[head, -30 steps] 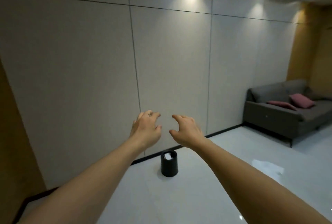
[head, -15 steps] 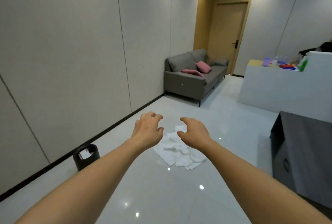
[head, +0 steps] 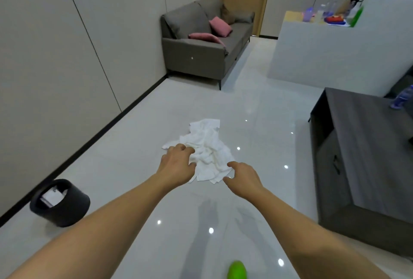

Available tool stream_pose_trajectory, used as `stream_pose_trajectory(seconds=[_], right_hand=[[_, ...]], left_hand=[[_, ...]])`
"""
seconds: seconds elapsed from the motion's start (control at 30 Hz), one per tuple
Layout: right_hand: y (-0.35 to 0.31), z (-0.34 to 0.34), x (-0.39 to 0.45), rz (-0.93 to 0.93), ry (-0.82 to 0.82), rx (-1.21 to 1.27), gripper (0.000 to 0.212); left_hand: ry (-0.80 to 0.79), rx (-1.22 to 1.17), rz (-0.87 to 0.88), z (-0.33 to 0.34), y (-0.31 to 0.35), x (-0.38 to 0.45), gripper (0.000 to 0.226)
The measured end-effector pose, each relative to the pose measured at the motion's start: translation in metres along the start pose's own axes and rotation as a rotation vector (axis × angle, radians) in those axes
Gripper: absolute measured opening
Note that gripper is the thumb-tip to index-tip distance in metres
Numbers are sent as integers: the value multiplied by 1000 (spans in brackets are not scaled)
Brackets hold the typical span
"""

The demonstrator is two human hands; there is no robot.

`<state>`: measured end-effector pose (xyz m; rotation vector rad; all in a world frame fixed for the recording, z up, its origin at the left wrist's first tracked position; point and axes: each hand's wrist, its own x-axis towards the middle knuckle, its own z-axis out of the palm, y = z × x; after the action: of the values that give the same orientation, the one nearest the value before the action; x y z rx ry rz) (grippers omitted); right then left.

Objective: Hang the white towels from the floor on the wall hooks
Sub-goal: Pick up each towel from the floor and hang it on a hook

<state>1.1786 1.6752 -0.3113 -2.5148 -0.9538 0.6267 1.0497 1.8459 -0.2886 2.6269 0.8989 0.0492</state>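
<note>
The white towels (head: 206,151) lay in one crumpled heap on the glossy pale floor (head: 134,167), out in the open between the panelled wall (head: 55,66) and a dark grey cabinet (head: 362,155). Both bare arms reached toward the heap. The left hand (head: 176,162) overlapped the heap's near-left edge, its fingers (head: 183,148) loosely curled, holding nothing that could be seen; whether they touched the cloth could not be told. The right hand (head: 243,178) sat at the near-right corner, its thumb and fingers apart and bent, empty, with the cloth just ahead of its fingertips. A black bin (head: 60,202) stood by the wall's skirting. A grey sofa (head: 201,43) with pink cushions (head: 220,27) stood farther back. A green object (head: 237,270) showed at the bottom edge.
</note>
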Motion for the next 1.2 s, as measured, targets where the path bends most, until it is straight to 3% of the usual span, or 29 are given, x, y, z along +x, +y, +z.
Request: stream_pose_trajectory(seconds=[0.2,0.43,0.77,0.97,1.2], right_hand=[[41,26,121,47,-80,2,55],[78,57,267,112,-294,34,58],[90,116,398,227,-475,93,49],[95,212,471,304,-537,125,46],[114,389,561,433,-607,124,40]], left_hand=[[-85,-3,-66,58,-26,115,47],[-270,20,-221,112,-51,231,48],[-392,-44,-360,172,-98,343,45],[-472,-110,-410,253,-175,399,42],[-608,-217,-473,401,-304,461,39]])
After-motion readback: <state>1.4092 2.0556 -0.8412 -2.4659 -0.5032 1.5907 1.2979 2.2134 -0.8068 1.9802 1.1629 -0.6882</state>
